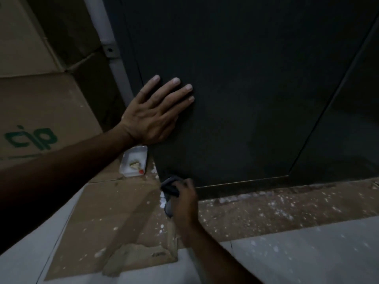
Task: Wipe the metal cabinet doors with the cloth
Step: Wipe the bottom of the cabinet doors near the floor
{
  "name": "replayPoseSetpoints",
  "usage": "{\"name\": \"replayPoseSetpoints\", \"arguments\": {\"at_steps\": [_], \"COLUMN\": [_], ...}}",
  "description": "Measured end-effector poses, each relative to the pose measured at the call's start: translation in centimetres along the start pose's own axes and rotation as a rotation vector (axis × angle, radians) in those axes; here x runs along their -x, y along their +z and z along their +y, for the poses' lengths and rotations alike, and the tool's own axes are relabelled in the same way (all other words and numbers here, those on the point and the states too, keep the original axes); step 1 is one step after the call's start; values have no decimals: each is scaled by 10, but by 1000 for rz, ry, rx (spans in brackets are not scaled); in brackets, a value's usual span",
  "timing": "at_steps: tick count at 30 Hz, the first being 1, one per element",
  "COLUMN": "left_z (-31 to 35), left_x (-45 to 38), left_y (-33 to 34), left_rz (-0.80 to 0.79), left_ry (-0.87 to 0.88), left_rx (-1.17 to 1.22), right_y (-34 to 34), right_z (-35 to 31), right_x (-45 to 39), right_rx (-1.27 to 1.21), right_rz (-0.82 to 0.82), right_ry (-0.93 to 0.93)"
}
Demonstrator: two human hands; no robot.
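Observation:
A dark metal cabinet door [246,89] fills the upper middle of the head view, with a second door [348,130] to its right beyond a slanted seam. My left hand [153,113] lies flat on the left door near its left edge, fingers straight and spread. My right hand [184,199] grips a dark cloth [171,186] at the door's bottom left corner, by the floor. Part of the cloth hangs below the hand; the hand hides the rest.
Large cardboard boxes [41,109] stand to the left. A small white tray [134,160] with scraps sits on the floor beside the cabinet. Flattened cardboard [114,218] and a paint-speckled floor strip [276,208] lie below the doors. A white pipe [110,48] runs up the cabinet's left side.

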State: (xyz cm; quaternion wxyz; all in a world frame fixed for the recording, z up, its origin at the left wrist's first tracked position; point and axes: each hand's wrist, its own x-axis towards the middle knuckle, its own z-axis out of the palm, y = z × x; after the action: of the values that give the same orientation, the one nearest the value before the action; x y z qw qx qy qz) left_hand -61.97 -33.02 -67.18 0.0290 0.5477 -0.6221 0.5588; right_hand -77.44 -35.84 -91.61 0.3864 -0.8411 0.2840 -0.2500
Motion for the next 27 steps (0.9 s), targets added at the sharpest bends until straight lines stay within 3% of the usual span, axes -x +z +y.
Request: {"name": "replayPoseSetpoints", "arguments": {"at_steps": [3,7,9,12,14,16,18,20,22,27], "left_z": [-2,-5,-4,-5,-8,-13,-17,-19,-18,-17], "left_x": [1,3,2,2,2,2,2,2,1,-1], "left_y": [1,5,6,1,-5,-13,-17,-20,-21,-27], "left_rz": [-12,11,17,-5,-87,-165,-219,-248,-266,-285], "left_ry": [18,35,32,24,36,64,84,89,83,61], "left_rx": [1,-7,-8,36,120,196,239,275,305,394], "right_y": [2,-45,-56,-56,-63,-48,-34,-37,-49,-62], "right_z": [15,28,-10,-81,-97,-72,-33,-4,-7,-82], "right_x": [-3,-2,-16,-46,-51,-42,-22,-10,-13,-48], "right_rx": [186,327,219,65,94,323,546,528,410,240], "right_rz": [-133,-133,-12,322,371,130,-274,-399,-262,347], "right_ry": [-85,-55,-146,-349,-462,-488,-357,-183,-157,-526]}}
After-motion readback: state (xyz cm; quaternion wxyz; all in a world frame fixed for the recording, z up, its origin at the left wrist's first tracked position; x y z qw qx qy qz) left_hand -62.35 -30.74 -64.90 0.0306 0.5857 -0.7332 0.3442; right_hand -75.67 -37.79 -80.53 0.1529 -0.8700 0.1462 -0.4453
